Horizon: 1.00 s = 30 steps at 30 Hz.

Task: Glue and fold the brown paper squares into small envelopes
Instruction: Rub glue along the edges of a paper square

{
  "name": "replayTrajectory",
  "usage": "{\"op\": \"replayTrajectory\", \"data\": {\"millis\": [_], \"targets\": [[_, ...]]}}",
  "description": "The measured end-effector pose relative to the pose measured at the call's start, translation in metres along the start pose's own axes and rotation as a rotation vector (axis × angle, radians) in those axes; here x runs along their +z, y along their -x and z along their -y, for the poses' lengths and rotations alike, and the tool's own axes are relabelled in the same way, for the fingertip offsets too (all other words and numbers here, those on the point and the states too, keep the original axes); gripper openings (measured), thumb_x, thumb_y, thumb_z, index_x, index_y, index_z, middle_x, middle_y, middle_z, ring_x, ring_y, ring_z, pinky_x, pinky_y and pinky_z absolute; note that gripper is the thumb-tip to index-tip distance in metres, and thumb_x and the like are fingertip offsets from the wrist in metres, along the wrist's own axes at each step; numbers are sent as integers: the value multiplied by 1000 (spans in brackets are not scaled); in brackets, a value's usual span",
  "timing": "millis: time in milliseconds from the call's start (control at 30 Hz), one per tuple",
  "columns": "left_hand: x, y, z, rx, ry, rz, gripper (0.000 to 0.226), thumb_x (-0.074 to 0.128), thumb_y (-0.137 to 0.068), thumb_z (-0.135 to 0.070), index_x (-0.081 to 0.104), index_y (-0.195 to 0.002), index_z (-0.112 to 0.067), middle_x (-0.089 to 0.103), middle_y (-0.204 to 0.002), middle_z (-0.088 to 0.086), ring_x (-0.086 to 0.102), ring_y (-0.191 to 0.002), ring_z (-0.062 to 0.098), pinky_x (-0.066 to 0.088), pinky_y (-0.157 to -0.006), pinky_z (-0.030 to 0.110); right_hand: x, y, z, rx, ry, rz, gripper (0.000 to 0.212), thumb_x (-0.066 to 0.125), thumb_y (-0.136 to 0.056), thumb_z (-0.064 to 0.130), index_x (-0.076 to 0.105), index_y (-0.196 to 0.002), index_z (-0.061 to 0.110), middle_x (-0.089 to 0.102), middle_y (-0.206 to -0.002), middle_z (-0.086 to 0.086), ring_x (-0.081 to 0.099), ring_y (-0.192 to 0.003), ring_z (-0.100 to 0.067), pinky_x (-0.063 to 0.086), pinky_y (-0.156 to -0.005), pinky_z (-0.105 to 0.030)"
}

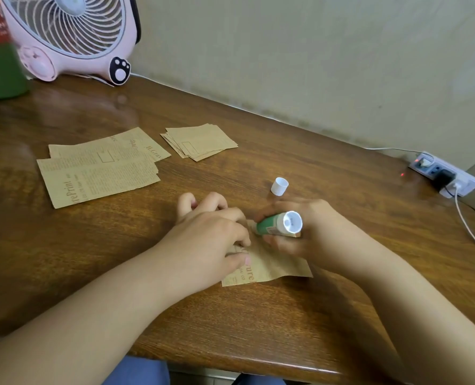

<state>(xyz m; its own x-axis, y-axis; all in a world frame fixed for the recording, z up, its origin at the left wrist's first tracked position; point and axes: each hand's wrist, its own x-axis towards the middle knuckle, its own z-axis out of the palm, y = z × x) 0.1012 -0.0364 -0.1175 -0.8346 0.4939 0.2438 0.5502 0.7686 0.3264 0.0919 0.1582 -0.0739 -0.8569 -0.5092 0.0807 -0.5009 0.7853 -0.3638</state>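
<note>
Here the right hand [305, 232] grips a green glue stick [275, 224], fingers curled round its barrel, with the glue end pointed left and down at a brown paper square [275, 266] that lies near the front edge of the wooden table [258, 323]. The tip seems to meet the paper close to the left hand [211, 237], though the contact itself is hidden behind the knuckles. The left hand holds the paper down, fingers bent, thumb [240, 259] laid on the sheet; whether it pinches a folded flap or only presses it flat cannot be told. The white cap [279, 186] stands on the table just beyond the right hand.

Farther away and to the left lie two larger printed sheets [100, 169], overlapping, and to their right a small pile of cut squares [200, 141]. A pink fan [69, 34] stands at the far left corner, and a power strip [444, 173] with cables sits far right.

The risks, as I judge them: the thin paper may wrinkle or tear if the stick drags harder than the left hand can hold it; glue may run past the edge onto the table and stick the sheet down; the fan, if it is running, could lift the loose pile.
</note>
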Motion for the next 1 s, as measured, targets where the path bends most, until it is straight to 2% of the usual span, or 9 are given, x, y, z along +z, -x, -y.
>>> {"op": "replayTrajectory", "data": {"millis": [67,200,333,400,600,667,733,833,1000], "targets": [[1,-2,1,8,-20,22,30,51,-87,-56,64,-109,-41,47,-118,-31,18,-114,1,4,-83,29,-1,9,1,-21,9,10,25,67,-81,26,64,-103,40,65,-95,17,59,-85,1,46,-70,-16],[1,-2,2,17,-13,13,30,52,-86,-59,65,-106,-41,51,-116,-31,20,-113,1,4,-81,29,2,29,3,-54,87,39,24,57,-80,43,60,-104,43,62,-98,20,58,-83,4,47,-69,-14],[1,-1,3,36,13,-1,36,47,-82,-61,67,-106,-42,54,-114,-32,16,-110,-2,2,-82,28,-14,41,2,0,43,-112,25,66,-75,31,66,-100,34,65,-94,18,61,-86,1,46,-75,-13],[1,1,1,40,7,-14,38,45,-83,-62,64,-111,-44,53,-117,-30,14,-109,-2,3,-84,28,-21,40,6,-1,30,-160,26,68,-74,28,68,-99,32,66,-91,21,60,-86,4,43,-74,-7],[-1,3,-1,32,-14,30,34,48,-87,-59,57,-118,-48,35,-122,-30,13,-119,3,3,-96,34,-7,31,12,-32,-34,79,33,75,-76,16,66,-101,36,64,-91,18,57,-80,7,40,-67,-6],[-1,2,2,14,13,41,33,49,-85,-61,57,-115,-50,28,-120,-30,13,-119,2,1,-98,34,-4,30,10,-22,-57,67,30,76,-76,14,68,-100,31,64,-87,18,56,-76,9,38,-65,-4],[-1,2,3,-4,27,54,33,50,-84,-62,57,-115,-51,31,-118,-30,14,-119,2,0,-98,34,-3,27,8,-15,-43,31,30,75,-76,15,68,-100,31,62,-86,21,55,-78,10,38,-66,-3],[0,2,2,-11,-26,42,38,47,-84,-63,57,-117,-47,42,-116,-29,14,-121,2,-5,-100,37,-1,15,3,4,-32,9,27,71,-80,20,66,-103,35,63,-92,20,57,-85,5,42,-69,-9],[-3,2,-1,-45,-49,28,44,50,-81,-65,51,-118,-40,46,-114,-27,17,-126,2,-8,-100,39,1,-3,4,-31,-1,21,19,61,-83,27,68,-100,27,66,-95,11,59,-86,-6,48,-73,-23]]}}
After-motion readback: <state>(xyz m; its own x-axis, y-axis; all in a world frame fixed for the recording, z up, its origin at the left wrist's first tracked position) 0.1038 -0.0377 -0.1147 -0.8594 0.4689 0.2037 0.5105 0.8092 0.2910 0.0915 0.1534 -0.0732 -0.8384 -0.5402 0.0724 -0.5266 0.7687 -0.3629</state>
